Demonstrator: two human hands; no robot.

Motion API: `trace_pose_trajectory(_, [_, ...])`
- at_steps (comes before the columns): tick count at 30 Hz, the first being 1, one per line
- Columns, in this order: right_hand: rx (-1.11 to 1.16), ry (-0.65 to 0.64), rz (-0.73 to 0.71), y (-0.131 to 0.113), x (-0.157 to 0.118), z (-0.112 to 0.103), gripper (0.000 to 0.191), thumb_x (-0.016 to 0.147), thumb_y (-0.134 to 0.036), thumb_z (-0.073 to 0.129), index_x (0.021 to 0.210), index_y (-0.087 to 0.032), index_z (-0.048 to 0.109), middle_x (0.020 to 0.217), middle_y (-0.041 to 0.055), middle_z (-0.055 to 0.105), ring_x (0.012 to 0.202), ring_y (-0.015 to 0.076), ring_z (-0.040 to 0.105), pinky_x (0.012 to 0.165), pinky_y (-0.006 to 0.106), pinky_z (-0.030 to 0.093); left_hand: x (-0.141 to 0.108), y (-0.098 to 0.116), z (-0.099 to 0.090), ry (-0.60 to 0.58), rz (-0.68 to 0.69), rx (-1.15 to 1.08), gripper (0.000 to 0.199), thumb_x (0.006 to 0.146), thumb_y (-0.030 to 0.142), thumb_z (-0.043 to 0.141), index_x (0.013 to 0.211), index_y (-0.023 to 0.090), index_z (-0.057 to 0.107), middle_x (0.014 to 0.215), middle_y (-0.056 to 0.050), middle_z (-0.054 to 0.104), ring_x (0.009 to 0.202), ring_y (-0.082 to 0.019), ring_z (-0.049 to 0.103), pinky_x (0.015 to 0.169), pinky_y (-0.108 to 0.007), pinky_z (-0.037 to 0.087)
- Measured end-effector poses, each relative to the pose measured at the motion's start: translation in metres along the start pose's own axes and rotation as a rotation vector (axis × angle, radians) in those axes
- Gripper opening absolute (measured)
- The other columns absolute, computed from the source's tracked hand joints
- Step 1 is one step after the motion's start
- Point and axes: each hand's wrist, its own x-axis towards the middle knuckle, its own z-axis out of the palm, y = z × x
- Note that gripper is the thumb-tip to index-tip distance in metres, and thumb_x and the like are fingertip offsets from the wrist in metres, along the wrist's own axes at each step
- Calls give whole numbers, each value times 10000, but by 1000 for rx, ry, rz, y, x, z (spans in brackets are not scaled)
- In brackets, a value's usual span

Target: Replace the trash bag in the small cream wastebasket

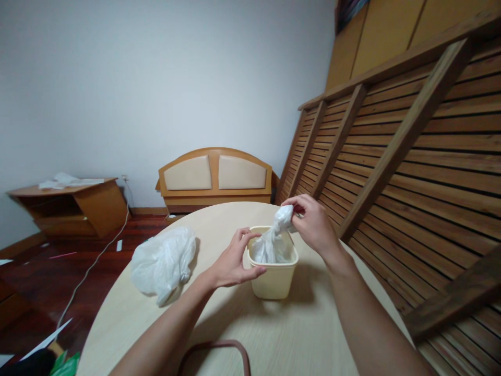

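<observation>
A small pale-yellow plastic bin [273, 282] stands upright on the round table. My left hand [237, 258] grips the bin's left side, with the thumb across the front rim and the fingers at the back left. Inside the bin lies a white plastic bag [270, 249], its gathered upper part rising above the rim. My right hand [313, 222] pinches that raised part at the bin's back right. To the left, a second crumpled white plastic bag [164, 263] rests on the table, touched by neither hand.
The round light-wood table [219, 318] has a brown curved bar [213, 344] at its near edge. Slatted wooden panels [391, 193] lean along the right. Behind stands a headboard [215, 175]; a low cabinet [92, 206] and a cable [96, 256] are at left.
</observation>
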Motion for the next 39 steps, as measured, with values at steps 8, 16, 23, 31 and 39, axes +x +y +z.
trace_pose_trajectory(8, [205,-44,178,18,-6,12,322,907,-242,520,1207,-216,634,1196,101,722,1090,227,676,959,403,517,5,15,-5,56,-48,11,469,972,521,510,1325,220,572,1121,-102,618,1090,-261,577,1024,-442,454])
trace_pose_trajectory(16, [461,-428,285,-4,-22,22,752,799,-355,754,1463,-207,435,1201,122,686,1027,223,683,885,403,562,8,19,-6,145,-174,74,381,867,414,696,1196,225,723,818,-36,667,905,-240,621,895,-378,492])
trace_pose_trajectory(23, [771,-430,268,-13,-18,34,483,832,-321,699,1276,-209,545,907,-4,617,835,138,641,814,299,543,11,26,-6,134,-247,-14,309,877,405,666,1081,185,739,704,1,636,686,-173,579,688,-290,451])
trace_pose_trajectory(31, [677,-347,271,-25,-22,41,512,758,-362,787,1207,-222,584,1005,37,653,946,187,655,848,322,543,17,22,7,345,-183,-429,452,819,518,754,1059,175,584,1025,-90,716,958,-220,690,902,-361,540])
trace_pose_trajectory(39, [547,-355,251,-27,-19,36,377,890,-529,612,785,-179,701,763,35,701,722,190,635,645,283,501,20,32,7,466,-304,-806,618,691,450,871,1125,168,533,1073,-118,752,991,-256,724,883,-361,571])
